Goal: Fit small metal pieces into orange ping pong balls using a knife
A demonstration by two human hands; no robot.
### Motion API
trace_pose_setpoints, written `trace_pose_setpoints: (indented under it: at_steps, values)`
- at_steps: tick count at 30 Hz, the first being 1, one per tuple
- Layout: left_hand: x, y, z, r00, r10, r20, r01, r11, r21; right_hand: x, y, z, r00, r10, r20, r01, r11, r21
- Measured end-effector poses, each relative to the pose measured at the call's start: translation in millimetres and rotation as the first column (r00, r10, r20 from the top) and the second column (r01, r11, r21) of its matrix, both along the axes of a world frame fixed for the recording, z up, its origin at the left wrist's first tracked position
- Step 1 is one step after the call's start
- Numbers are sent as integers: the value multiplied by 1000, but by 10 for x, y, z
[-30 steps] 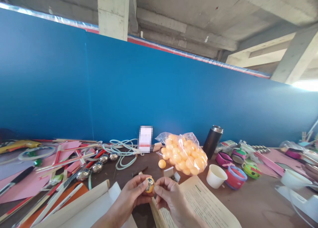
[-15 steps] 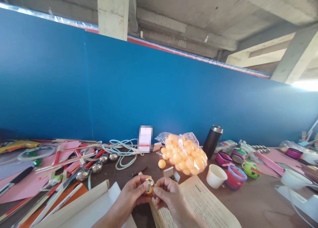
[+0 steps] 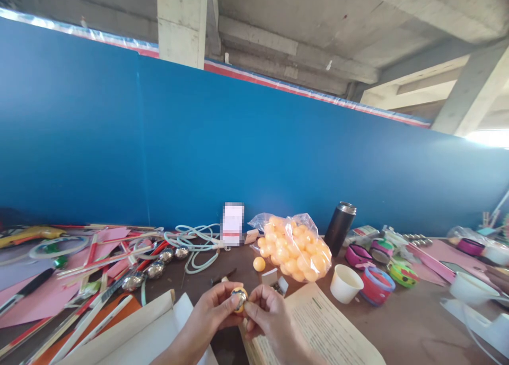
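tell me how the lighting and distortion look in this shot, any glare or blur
Head view: daylight is blown out to white at the far right edge above the blue wall; the wall's top edge bows from wide-angle distortion; the bag of orange balls shows glare on its plastic; the ball pinched between left hand and right hand is slightly soft; one card by the wall is pixelated.

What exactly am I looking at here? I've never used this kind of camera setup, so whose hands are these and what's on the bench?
This is one camera worn on a person's head, looking forward and down. The left hand and right hand are that person's own. Between their fingertips they hold a small orange ball with a shiny metal piece on it. On the brown table lie a bag of orange balls, one loose ball, a white cup, a black flask, tape rolls and a printed sheet.
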State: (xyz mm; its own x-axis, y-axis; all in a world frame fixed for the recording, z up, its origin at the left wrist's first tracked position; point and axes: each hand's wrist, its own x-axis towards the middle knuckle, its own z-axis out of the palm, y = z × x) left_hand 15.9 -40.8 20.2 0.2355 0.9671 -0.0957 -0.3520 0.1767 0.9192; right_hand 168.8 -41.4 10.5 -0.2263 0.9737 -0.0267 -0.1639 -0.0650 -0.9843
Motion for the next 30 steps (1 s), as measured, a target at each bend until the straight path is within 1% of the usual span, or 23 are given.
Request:
trace_pose_setpoints:
  at_steps: [5,7,9,10,11,12,13,14,15,16,17,18,20,21,24,25,26,27,30]
  values:
    - [37,-16,-2,999,30,25,-30,1000,-1,-33,17,1,1000,-14,7,14,1000,6]
    - [46,-11,-6,998,51,32,-50,999,-19,-24,22,32,998,-33,44,33,999,19]
    - [30,6,5,996,87,23,-86,996,-39,14,5,81,986,-52,156,44,998,53]
    - [9,21,17,994,109,12,-108,993,-50,42,-13,114,962,-76,261,51,993,102]
    - [-21,38,33,990,142,2,-141,988,-56,73,-38,150,911,-112,397,49,985,164]
    - [-57,58,51,983,181,-5,-181,982,-59,102,-67,189,819,-153,553,27,973,230]
    - [-98,79,68,973,231,-8,-231,971,-61,126,-98,229,685,-191,703,-14,961,275]
    - [-141,100,82,956,293,0,-293,955,-51,142,-127,267,534,-185,825,-72,962,262]
    - [-184,121,91,939,345,13,-344,938,-47,148,-153,300,405,-133,905,-130,971,201]
    - [-226,140,92,919,394,23,-393,919,-45,145,-173,325,314,-72,947,-172,976,132]
    - [-265,159,85,905,425,34,-423,905,-46,134,-186,340,257,-22,966,-194,978,74]
    - [-300,178,69,893,449,37,-447,893,-52,117,-193,342,240,5,971,-207,977,46]
    - [-361,216,16,891,450,55,-447,893,-60,79,-194,306,270,-2,963,-178,983,52]
    - [-385,236,-16,892,445,73,-442,895,-59,60,-189,270,299,-18,954,-137,989,62]
    - [-438,296,-108,878,468,96,-462,883,-78,12,-157,118,396,-73,916,45,997,60]
    - [-449,315,-134,874,476,98,-470,879,-82,-1,-138,62,434,-88,897,91,994,53]
    - [-457,333,-156,870,483,101,-477,875,-81,-12,-116,8,482,-105,870,110,992,58]
    - [-462,350,-176,864,492,103,-486,870,-79,-21,-92,-39,535,-122,836,110,991,74]
    - [-471,393,-216,849,515,119,-508,857,-81,-31,-29,-127,718,-148,680,25,982,188]
